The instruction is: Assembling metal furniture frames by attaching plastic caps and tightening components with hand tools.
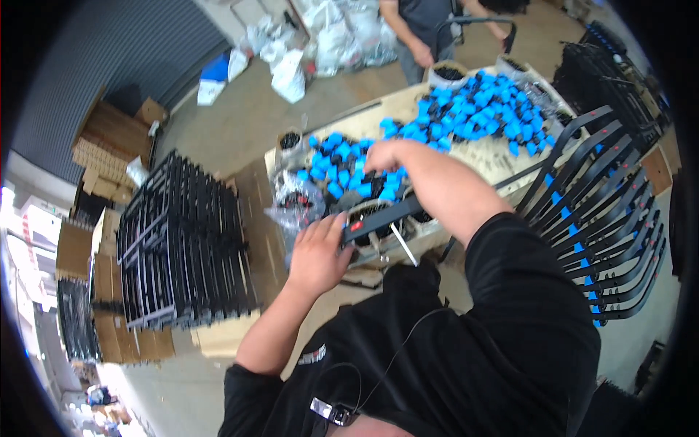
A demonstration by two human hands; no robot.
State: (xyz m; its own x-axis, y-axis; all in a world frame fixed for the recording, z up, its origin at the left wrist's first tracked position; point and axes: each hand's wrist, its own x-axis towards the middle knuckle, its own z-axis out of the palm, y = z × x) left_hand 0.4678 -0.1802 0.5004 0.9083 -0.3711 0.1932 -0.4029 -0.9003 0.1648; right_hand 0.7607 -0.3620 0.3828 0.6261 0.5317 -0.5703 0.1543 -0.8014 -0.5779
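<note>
My left hand [318,251] is at the near edge of the table, its fingers and thumb around the end of a black metal tube [389,218] with a small red mark. The tube slants up to the right and passes under my right forearm. My right hand [382,156] reaches over the tube into a pile of small blue and black parts [338,164]. Its fingers are bent downward and pressed together; whatever lies in them is hidden. A thin white rod [404,244] points down from beside the tube. Part of a tub of dark small pieces [358,217] shows under the tube.
Across the pale table [480,154], a co-worker [426,29] handles a black bent frame [477,20]. A larger blue heap [473,109] covers the far side. Curved black frames [611,240] stand at right; stacked black frames [182,240] stand at left. White sacks [287,73] lie behind.
</note>
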